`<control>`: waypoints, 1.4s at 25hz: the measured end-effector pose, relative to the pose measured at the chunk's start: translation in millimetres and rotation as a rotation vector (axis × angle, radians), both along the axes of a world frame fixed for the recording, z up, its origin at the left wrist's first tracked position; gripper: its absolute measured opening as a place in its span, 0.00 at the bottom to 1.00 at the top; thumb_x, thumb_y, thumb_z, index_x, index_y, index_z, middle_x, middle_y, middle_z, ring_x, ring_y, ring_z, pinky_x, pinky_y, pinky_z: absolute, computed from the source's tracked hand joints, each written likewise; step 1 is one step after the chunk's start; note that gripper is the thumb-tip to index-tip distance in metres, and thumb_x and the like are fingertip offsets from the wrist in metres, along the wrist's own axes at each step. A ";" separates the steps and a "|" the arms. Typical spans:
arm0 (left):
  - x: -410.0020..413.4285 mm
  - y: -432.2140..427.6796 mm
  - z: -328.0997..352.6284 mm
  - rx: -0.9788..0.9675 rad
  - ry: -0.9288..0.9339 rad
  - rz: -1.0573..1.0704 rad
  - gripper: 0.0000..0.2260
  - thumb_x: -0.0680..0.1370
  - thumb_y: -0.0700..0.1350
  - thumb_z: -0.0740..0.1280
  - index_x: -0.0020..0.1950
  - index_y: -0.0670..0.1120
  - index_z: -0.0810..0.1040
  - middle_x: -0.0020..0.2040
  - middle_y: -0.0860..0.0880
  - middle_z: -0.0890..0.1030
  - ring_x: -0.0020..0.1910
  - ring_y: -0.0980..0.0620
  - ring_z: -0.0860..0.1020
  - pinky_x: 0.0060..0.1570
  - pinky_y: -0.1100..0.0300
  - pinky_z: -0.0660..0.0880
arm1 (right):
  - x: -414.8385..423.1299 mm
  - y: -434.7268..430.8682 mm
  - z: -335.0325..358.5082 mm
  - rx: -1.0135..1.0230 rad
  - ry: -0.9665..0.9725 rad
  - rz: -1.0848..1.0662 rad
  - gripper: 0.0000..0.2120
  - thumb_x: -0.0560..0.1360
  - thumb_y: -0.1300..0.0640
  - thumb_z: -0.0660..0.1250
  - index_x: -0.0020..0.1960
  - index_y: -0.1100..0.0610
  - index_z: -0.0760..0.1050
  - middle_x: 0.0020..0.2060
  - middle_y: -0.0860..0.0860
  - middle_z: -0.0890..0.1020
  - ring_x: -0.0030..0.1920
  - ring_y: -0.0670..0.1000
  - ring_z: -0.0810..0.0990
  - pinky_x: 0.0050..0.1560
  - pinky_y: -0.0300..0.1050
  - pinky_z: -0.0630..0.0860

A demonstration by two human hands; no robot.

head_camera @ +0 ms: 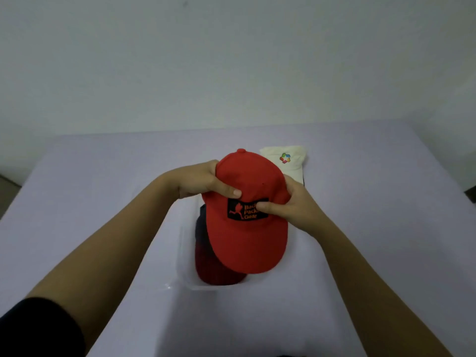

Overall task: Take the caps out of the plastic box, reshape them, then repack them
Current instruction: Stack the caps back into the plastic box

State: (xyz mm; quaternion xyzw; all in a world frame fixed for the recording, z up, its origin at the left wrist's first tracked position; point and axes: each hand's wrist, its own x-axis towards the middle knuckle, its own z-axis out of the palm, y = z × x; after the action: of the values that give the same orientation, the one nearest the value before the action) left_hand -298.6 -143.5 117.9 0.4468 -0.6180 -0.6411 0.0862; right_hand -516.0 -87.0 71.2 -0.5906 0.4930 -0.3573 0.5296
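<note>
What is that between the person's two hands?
In the head view, a red cap fills the gap. The left hand and the right hand grip its crown from either side, close to the black patch on its front.

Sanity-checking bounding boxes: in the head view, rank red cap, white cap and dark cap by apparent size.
1. red cap: clearly largest, though it is held nearer the camera.
2-3. dark cap and white cap: their visible parts look alike, and both are partly hidden behind the red cap, so no ranking.
</note>
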 end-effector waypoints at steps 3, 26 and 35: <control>50.8 -3.8 17.6 -0.108 -0.035 0.068 0.17 0.70 0.36 0.72 0.58 0.46 0.79 0.56 0.47 0.83 0.55 0.49 0.82 0.53 0.61 0.79 | 33.5 -8.3 -4.7 -0.045 0.114 -0.049 0.38 0.64 0.46 0.74 0.69 0.48 0.61 0.66 0.42 0.70 0.66 0.38 0.67 0.61 0.30 0.65; 103.2 -64.4 7.6 -0.399 0.044 0.334 0.12 0.71 0.40 0.72 0.51 0.53 0.81 0.47 0.57 0.84 0.48 0.57 0.83 0.47 0.66 0.80 | 80.6 -56.4 -108.1 0.329 0.512 0.303 0.35 0.65 0.50 0.77 0.64 0.58 0.63 0.56 0.49 0.74 0.56 0.51 0.75 0.56 0.46 0.73; 70.4 -88.4 -39.0 -0.199 -0.106 0.155 0.09 0.70 0.41 0.73 0.50 0.48 0.82 0.48 0.50 0.85 0.45 0.54 0.83 0.47 0.62 0.79 | 76.0 -10.4 -73.8 -0.115 0.626 0.386 0.22 0.72 0.46 0.70 0.55 0.56 0.62 0.41 0.48 0.75 0.39 0.47 0.75 0.33 0.34 0.68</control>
State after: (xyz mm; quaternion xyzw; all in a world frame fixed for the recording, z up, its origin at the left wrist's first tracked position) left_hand -228.2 -231.9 78.8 0.5158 -0.6459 -0.5435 0.1464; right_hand -440.0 -97.3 -2.6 -0.7822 0.4898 -0.0803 0.3767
